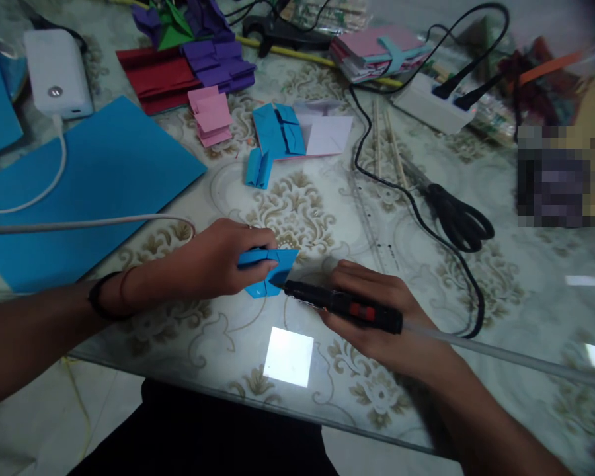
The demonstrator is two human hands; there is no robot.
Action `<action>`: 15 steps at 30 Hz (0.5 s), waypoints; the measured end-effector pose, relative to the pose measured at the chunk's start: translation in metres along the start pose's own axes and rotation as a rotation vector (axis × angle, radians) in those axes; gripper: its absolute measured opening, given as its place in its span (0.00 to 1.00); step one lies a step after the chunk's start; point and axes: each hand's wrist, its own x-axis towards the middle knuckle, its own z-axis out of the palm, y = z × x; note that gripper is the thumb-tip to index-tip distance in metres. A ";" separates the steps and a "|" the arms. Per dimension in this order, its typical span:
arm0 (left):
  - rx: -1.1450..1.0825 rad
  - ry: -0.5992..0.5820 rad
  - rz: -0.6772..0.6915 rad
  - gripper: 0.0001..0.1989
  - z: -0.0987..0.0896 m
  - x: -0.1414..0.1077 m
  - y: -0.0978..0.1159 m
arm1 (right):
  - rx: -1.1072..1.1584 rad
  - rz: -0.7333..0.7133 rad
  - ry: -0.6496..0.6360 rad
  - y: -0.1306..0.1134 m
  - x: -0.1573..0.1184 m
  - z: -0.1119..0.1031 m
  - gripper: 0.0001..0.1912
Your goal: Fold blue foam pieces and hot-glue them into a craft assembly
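My left hand (223,256) pinches a small folded piece of blue paper (282,264) above the middle of the table, thumb on top. In my right hand (377,291) is a black hot glue gun (347,305) with a red part on its side. A long translucent glue stick (500,355) runs out of its back end. The gun's tip points left and meets the right side of the folded blue paper, or comes very close to it. Beyond my hands lie a small blue folded strip (258,169) and a blue and white folded paper piece (280,130).
A large blue sheet (89,178) lies left under white cables, with a white power bank (58,73) on it. Pink, red and purple folded papers (218,63) sit at the back. Right are black-handled scissors (459,215), a clear ruler (371,218), a black cord and a power strip (434,102).
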 end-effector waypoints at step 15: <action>-0.009 -0.016 -0.015 0.06 0.001 0.000 0.000 | -0.007 -0.009 0.040 0.003 -0.003 0.003 0.09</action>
